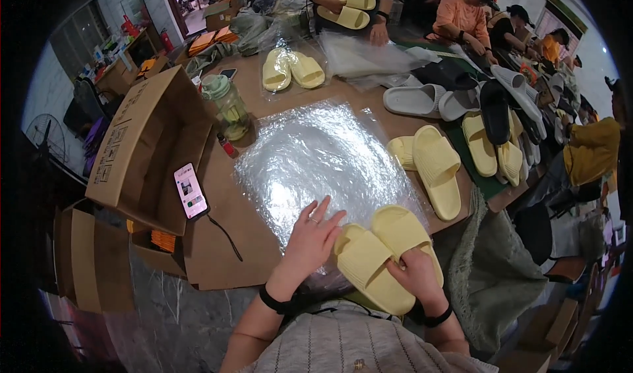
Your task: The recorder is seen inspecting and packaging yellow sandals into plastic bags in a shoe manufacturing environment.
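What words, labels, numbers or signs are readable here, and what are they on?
None reads clearly enough to quote.
Open brown cardboard box: dark printing, slanted and blurred.
Lit pink-white phone with black strap: screen text too small.
Pale-yellow ribbed slide sandals in the right hand: no lettering visible.

To my left: one open cardboard box (140, 136), one lit phone (190, 190), one lidded clear bottle (227, 108); far left, one fan (46, 134). Near right: one grey-green cloth (498, 274).
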The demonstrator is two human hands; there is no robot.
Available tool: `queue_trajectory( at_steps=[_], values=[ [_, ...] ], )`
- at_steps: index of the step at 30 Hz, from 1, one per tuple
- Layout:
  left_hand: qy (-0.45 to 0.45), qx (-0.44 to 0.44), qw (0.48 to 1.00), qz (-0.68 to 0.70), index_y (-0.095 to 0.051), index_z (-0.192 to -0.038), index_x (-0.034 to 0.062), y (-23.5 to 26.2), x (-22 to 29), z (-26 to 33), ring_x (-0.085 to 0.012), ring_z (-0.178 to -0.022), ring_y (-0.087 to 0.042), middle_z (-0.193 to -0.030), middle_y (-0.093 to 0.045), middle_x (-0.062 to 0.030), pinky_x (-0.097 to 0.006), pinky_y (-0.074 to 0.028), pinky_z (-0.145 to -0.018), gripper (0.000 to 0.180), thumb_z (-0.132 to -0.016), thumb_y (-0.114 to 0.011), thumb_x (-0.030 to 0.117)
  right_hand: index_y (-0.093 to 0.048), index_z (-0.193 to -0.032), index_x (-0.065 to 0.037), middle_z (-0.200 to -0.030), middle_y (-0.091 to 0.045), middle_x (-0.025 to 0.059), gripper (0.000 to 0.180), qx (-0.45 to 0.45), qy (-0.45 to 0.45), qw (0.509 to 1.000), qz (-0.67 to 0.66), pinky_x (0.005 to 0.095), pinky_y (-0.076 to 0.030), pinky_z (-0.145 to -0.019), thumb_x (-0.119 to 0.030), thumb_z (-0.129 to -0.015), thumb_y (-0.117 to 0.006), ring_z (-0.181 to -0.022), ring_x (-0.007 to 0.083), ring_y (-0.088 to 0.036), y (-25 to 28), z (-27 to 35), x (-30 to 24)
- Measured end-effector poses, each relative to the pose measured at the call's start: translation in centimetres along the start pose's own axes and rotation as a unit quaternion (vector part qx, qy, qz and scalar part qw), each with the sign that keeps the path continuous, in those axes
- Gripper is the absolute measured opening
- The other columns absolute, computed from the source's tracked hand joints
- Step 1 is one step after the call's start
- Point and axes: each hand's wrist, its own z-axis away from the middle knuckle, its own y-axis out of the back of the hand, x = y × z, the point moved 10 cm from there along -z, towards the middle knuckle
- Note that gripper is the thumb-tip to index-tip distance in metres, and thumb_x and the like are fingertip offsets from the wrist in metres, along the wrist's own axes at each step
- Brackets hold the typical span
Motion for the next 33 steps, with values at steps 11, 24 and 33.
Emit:
queue_trajectory(
  at_steps=[11,24,33],
  values=[
    [-0.175,-0.043,0.982,0.052,-0.054,-0.138,0.008,-1.0,8.1,2.4,-0.0391,-0.146,-0.026,-0.155,-0.036,-0.0138,-0.05,-0.028,-0.117,0.044,-0.095,-0.057,0.016,-0.055,-0.086,-0.001,-0.083,-0.059,0.0221,0.02,0.015,-0.019,1.0,0.008,0.0505,-0.046,-0.066,-0.016,-0.083,-0.068,-0.076,0.0417,-0.059,-5.7,-7.4,0.3],
    [-0.038,0.003,0.996,0.075,-0.044,-0.142,-0.0007,2.6,1.0,3.7,-0.0453,-0.14,-0.034,-0.153,-0.033,-0.0265,-0.048,-0.032,-0.114,0.061,-0.091,-0.066,0.025,-0.059,-0.127,-0.002,-0.115,-0.064,0.0182,0.051,-0.095,0.131,0.979,-0.121,0.0414,-0.049,-0.09,-0.019,-0.083,-0.078,-0.107,0.0346,-0.061,-1.8,-3.1,-7.0],
    [0.175,0.063,0.983,0.0,-0.033,-0.147,-0.0036,1.0,-8.0,4.0,-0.05,-0.137,-0.034,-0.149,-0.033,-0.0341,-0.051,-0.031,-0.113,0.077,-0.092,-0.066,0.038,-0.071,-0.09,0.0,-0.08,-0.07,0.0102,0.017,0.02,-0.038,0.971,-0.234,0.0312,-0.05,-0.063,-0.017,-0.089,-0.072,-0.071,0.0174,-0.067,4.6,-7.1,-5.5]
  ],
)
